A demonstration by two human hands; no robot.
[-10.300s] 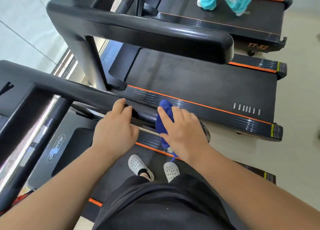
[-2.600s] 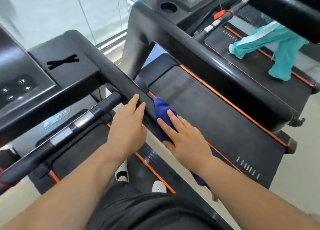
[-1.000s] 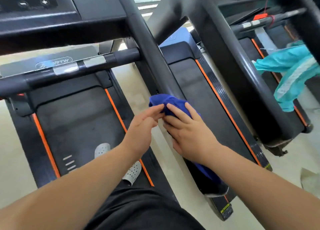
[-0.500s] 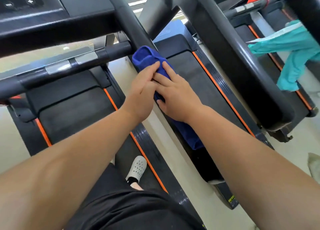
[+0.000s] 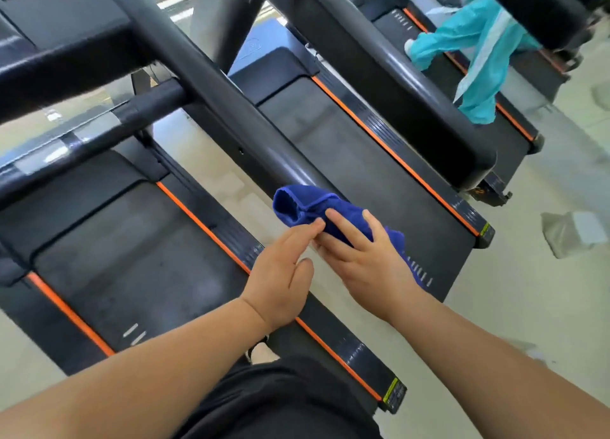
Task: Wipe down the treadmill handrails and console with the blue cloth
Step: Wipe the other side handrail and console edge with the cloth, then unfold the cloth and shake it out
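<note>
The blue cloth [image 5: 305, 206] is bunched over the near end of the black right handrail [image 5: 231, 115], which runs diagonally from the console [image 5: 66, 32] at the upper left. My right hand [image 5: 369, 260] holds the cloth against the rail, its fingers spread along the top and its thumb hidden underneath. A tail of cloth hangs out past the hand on the right. My left hand [image 5: 280, 277] sits just left of it with straight fingers, the fingertips touching the cloth's edge.
A crossbar with silver sensor plates [image 5: 82, 135] spans below the console. My treadmill's belt [image 5: 132, 257] lies below, and a neighbouring treadmill [image 5: 363, 174] stands to the right. Beyond that one, a person in teal trousers [image 5: 475, 52] is on another belt.
Both hands and the cloth have slid down the handrail from near the crossbar to its near end. My left hand has drawn back so only its fingertips touch the cloth.
</note>
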